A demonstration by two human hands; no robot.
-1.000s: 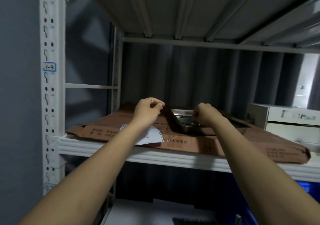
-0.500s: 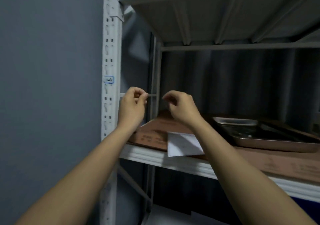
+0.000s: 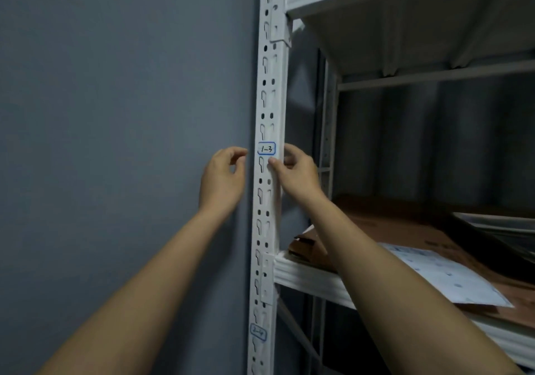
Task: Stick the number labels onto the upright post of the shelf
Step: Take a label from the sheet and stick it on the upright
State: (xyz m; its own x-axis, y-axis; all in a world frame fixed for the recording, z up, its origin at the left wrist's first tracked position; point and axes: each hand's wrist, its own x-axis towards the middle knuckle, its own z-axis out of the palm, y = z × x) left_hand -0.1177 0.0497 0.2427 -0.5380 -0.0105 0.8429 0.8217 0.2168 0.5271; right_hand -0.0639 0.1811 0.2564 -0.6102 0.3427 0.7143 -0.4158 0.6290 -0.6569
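Both hands at the perforated shelf upright (image 3: 267, 201), left hand (image 3: 223, 181) at 9 o'clock of the "1-3" label (image 3: 266, 149) with thumb and forefinger pinched, contents unclear, right hand (image 3: 295, 173) fingertip on post at 5 o'clock; labels likely thin, floppy, sticky, best handled by edges.

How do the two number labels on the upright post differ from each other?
The upper label sits level, between the two hands, and reads 1-3 clearly. The lower label sits below the shelf board, slightly tilted, and its writing is fainter, perhaps 2-4. Both are white with a blue border and are stuck on the upright post.
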